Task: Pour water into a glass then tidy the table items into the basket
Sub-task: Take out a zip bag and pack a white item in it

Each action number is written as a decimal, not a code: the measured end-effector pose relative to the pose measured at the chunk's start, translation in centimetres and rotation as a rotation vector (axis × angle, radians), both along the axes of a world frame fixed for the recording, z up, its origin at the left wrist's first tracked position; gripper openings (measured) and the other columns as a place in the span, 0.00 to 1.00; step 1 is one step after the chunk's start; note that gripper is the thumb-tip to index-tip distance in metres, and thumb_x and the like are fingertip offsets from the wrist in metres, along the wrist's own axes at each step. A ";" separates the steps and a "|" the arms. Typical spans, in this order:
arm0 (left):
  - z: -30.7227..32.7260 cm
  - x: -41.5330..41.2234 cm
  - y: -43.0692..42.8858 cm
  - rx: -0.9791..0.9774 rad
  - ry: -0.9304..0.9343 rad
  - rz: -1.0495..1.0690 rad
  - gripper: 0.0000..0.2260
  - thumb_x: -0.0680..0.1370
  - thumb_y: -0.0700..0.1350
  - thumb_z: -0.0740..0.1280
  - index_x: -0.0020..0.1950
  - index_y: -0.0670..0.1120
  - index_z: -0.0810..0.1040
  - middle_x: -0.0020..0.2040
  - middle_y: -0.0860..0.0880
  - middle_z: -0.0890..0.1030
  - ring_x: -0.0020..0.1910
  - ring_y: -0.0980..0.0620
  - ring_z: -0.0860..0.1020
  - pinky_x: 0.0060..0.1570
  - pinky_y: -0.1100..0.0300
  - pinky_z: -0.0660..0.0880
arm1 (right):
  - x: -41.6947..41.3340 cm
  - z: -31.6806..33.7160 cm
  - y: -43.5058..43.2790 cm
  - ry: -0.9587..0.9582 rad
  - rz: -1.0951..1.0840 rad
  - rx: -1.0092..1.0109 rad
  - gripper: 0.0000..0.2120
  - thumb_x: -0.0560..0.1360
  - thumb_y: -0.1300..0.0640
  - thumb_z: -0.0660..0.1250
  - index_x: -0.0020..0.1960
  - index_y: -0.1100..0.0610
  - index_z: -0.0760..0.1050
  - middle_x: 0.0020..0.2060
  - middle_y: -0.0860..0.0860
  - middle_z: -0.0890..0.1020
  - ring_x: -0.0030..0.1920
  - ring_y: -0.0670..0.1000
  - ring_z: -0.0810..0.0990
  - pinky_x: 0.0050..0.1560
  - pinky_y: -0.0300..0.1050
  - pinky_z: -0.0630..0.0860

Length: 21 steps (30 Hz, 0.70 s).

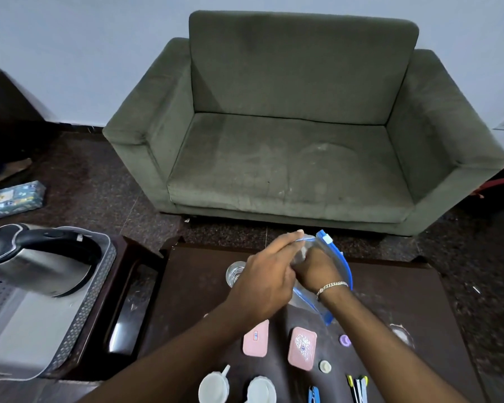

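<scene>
Over the dark table [390, 289] both hands hold a clear zip bag with a blue seal [336, 257]. My left hand [266, 282] pinches the bag's top edge. My right hand [314, 269], with a bracelet at the wrist, reaches into the bag's mouth; what it holds inside is hidden. A glass with water [234, 273] stands just left of the hands, partly covered by them. The grey perforated basket [70, 330] stands on a side table at the left, with a steel kettle [38, 263] in it.
On the near table lie two pink cases [256, 340] [302, 348], a purple cap [344, 340], a pale round cap [325, 366], two white cups [214, 386] [262, 390], a blue clip [313, 394] and pens [358, 388]. A green sofa [288, 158] stands beyond the table.
</scene>
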<state>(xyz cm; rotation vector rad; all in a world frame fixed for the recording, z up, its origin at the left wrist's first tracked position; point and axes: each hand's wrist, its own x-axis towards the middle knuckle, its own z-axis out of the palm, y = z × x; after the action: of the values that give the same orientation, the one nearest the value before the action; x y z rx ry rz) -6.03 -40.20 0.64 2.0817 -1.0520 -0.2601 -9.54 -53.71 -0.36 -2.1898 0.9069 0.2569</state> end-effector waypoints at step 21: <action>-1.5 1.9 -0.3 0.225 0.078 0.155 0.28 0.73 0.35 0.63 0.72 0.51 0.77 0.77 0.55 0.72 0.71 0.50 0.75 0.69 0.52 0.73 | 0.1 2.2 0.2 -0.157 0.694 -0.404 0.06 0.75 0.59 0.66 0.51 0.58 0.79 0.52 0.57 0.82 0.54 0.60 0.80 0.48 0.47 0.73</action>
<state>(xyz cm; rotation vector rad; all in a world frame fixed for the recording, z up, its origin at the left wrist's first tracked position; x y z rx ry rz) -4.11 -40.51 -0.87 2.3214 -0.8414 -0.3930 -9.43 -53.50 1.87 -2.7992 0.0783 0.2336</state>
